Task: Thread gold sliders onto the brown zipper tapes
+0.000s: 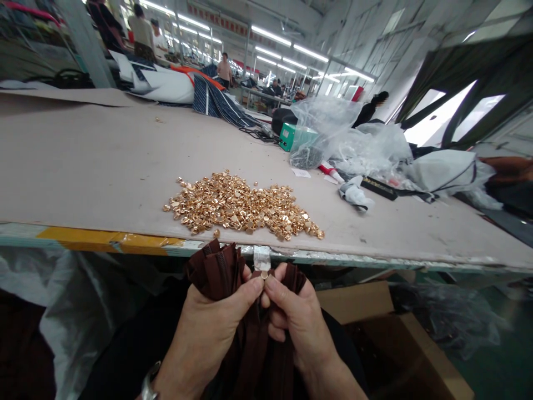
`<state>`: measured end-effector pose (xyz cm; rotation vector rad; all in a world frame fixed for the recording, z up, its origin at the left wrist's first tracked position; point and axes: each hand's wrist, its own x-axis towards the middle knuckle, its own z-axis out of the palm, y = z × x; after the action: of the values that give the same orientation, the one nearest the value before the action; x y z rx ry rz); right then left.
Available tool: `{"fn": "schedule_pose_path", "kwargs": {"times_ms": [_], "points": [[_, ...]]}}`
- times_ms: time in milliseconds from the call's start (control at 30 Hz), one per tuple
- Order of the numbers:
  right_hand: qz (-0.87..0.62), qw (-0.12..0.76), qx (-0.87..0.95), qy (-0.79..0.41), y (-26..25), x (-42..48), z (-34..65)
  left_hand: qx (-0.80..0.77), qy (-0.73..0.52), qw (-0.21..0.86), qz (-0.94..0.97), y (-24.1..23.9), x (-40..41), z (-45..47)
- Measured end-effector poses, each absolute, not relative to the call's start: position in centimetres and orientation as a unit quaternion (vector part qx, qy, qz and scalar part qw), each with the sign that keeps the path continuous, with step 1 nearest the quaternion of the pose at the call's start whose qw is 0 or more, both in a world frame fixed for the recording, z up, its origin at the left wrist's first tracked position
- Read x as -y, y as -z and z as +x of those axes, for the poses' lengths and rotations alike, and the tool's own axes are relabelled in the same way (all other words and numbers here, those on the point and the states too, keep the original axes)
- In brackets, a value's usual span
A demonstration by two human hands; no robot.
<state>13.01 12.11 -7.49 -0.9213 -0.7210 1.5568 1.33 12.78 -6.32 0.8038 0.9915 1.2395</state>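
My left hand point(212, 325) is closed around a folded bundle of dark brown zipper tape point(214, 272). Its thumb and forefinger pinch at the centre, in front of the table edge. My right hand point(302, 319) also grips brown zipper tape, with its thumb tip meeting the left one. Between the thumb tips shows a small gold zipper slider point(264, 274); the fingers partly hide it. Lengths of the tape hang below both hands. Just beyond, a heap of loose gold zipper sliders point(241, 205) lies on the table point(104, 161).
A silvery taped piece point(262, 258) sits at the table edge. Clear plastic bags point(366, 147), a green box point(287, 136) and a crumpled cloth point(356, 193) lie to the right. Below stands an open cardboard box point(433, 355). Striped fabric point(216, 103) lies at the back; people work beyond.
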Motion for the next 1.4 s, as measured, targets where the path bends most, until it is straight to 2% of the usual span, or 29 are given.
{"fn": "schedule_pose_path", "kwargs": {"times_ms": [467,600,700,900,1067,1133,1200,1400], "points": [[-0.394,0.579,0.309,-0.643,8.0,-12.5,13.0,-0.435,-0.545,0.634,0.335,7.2,-13.0,1.4],[-0.435,0.543,0.380,-0.610,7.3,-13.0,13.9,-0.448,-0.551,0.616,0.342,6.8,-13.2,1.3],[-0.492,0.524,0.480,-0.502,6.3,-13.5,14.6,-0.456,-0.555,0.612,0.331,6.8,-13.2,1.1],[-0.550,0.467,0.611,-0.326,5.1,-13.7,14.3,-0.407,-0.553,0.690,0.229,7.1,-13.2,1.0],[-0.608,0.404,0.682,-0.041,4.1,-15.2,13.5,-0.406,-0.540,0.707,0.207,6.5,-13.5,1.3],[-0.625,0.394,0.673,0.027,3.4,-16.2,13.4,-0.417,-0.542,0.694,0.226,6.2,-13.6,1.5],[-0.619,0.407,0.671,0.007,2.8,-16.7,13.3,-0.422,-0.546,0.684,0.235,6.1,-13.6,1.6],[-0.521,0.414,0.704,-0.248,2.9,-15.0,13.9,-0.424,-0.528,0.695,0.244,6.1,-12.6,1.5]]}}
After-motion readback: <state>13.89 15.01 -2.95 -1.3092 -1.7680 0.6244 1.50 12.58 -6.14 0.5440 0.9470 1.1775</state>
